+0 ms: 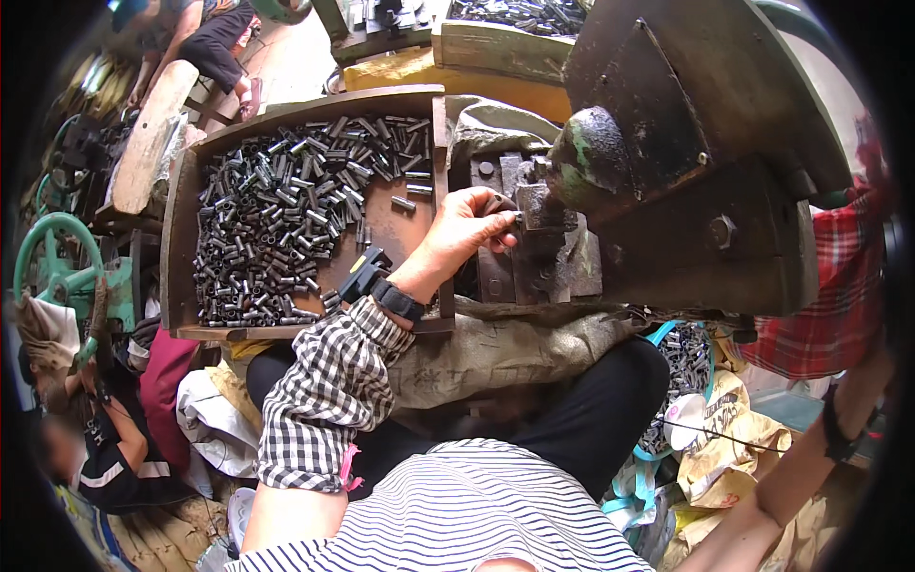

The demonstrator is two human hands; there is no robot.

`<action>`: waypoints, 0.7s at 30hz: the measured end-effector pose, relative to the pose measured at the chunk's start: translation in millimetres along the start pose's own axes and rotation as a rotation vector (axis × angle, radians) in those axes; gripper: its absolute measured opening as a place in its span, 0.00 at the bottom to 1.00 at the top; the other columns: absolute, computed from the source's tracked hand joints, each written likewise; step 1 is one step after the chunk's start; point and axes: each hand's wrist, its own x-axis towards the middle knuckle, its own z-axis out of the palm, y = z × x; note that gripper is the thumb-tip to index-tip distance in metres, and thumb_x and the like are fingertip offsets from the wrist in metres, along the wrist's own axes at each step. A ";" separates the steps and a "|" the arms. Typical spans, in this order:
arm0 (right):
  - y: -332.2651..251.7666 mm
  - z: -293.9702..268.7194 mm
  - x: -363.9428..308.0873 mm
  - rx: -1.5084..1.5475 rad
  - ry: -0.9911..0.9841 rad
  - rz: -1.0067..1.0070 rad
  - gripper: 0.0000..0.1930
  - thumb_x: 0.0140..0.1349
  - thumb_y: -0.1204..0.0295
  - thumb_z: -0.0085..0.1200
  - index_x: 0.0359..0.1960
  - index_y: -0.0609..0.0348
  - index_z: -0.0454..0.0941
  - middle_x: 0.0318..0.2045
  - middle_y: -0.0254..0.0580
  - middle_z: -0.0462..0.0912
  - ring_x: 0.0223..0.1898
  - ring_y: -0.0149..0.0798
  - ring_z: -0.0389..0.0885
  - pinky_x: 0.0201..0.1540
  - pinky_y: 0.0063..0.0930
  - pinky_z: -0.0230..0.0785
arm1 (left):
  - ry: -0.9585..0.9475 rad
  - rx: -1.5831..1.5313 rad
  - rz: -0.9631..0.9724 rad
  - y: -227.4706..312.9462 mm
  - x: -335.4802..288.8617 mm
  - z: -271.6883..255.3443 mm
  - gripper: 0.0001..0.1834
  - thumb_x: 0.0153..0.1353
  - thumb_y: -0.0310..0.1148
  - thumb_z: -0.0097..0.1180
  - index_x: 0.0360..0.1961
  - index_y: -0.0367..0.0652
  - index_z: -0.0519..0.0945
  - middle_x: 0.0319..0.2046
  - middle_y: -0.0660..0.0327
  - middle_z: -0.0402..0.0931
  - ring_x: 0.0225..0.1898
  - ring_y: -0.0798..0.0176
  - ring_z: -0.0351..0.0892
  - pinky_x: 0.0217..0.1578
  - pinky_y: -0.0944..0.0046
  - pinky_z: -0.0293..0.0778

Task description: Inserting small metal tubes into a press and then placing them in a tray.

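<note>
Left grip (461, 229) pinches metal piece (518, 218); long axis unclear.

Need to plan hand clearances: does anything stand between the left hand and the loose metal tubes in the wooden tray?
Yes: the wooden tray's right wall stands between the left hand and the loose metal tubes. The forearm reaches across it; nothing else visible blocks the way.

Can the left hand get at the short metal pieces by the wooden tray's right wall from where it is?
Probably yes. The left hand is at the machine, just past the tray's right wall, and those short metal pieces lie uncovered; only that wall seems between.
</note>
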 end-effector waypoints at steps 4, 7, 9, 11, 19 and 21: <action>95.2 -11.9 -56.9 0.226 0.179 -0.014 0.26 0.56 0.65 0.53 0.53 0.70 0.69 0.50 0.55 0.73 0.48 0.47 0.74 0.53 0.38 0.65 | 0.030 0.081 0.074 -4.7 -0.8 0.6 0.05 0.58 0.26 0.57 0.33 0.37 0.74 0.26 0.65 0.75 0.24 0.72 0.79 0.23 0.76 0.74; 145.6 -3.7 -89.5 0.092 0.060 -0.214 0.22 0.56 0.72 0.51 0.53 0.67 0.70 0.51 0.53 0.73 0.50 0.49 0.73 0.56 0.39 0.63 | 0.032 0.157 0.134 -2.5 2.7 10.1 0.03 0.59 0.23 0.55 0.33 0.36 0.73 0.25 0.64 0.74 0.23 0.73 0.78 0.21 0.75 0.74; 152.4 -7.3 -91.2 0.280 0.059 -0.141 0.21 0.55 0.76 0.50 0.54 0.65 0.71 0.52 0.52 0.73 0.52 0.51 0.73 0.58 0.39 0.61 | 0.040 0.195 0.113 -0.4 3.7 11.5 0.06 0.58 0.26 0.56 0.35 0.36 0.74 0.25 0.65 0.75 0.22 0.75 0.77 0.20 0.76 0.73; 115.1 11.2 -84.5 0.656 0.090 -0.061 0.21 0.55 0.81 0.48 0.54 0.63 0.71 0.53 0.51 0.73 0.53 0.53 0.72 0.60 0.39 0.60 | 0.065 0.285 0.068 4.4 -4.5 -1.0 0.07 0.58 0.27 0.56 0.37 0.37 0.74 0.25 0.66 0.75 0.22 0.75 0.77 0.20 0.76 0.73; 29.4 0.7 -23.8 -0.025 -0.081 -0.157 0.29 0.56 0.66 0.53 0.57 0.70 0.62 0.54 0.55 0.68 0.49 0.47 0.71 0.52 0.39 0.65 | 0.010 0.159 -0.076 21.4 -21.0 -13.3 0.17 0.61 0.30 0.54 0.50 0.34 0.70 0.37 0.62 0.75 0.31 0.73 0.78 0.30 0.76 0.76; 13.6 11.6 -12.0 0.026 -0.157 -0.137 0.30 0.55 0.67 0.53 0.58 0.69 0.60 0.55 0.54 0.66 0.51 0.46 0.69 0.54 0.39 0.64 | -0.029 0.006 -0.037 13.3 -20.1 -17.4 0.20 0.62 0.29 0.53 0.54 0.33 0.67 0.44 0.58 0.74 0.37 0.67 0.80 0.35 0.73 0.78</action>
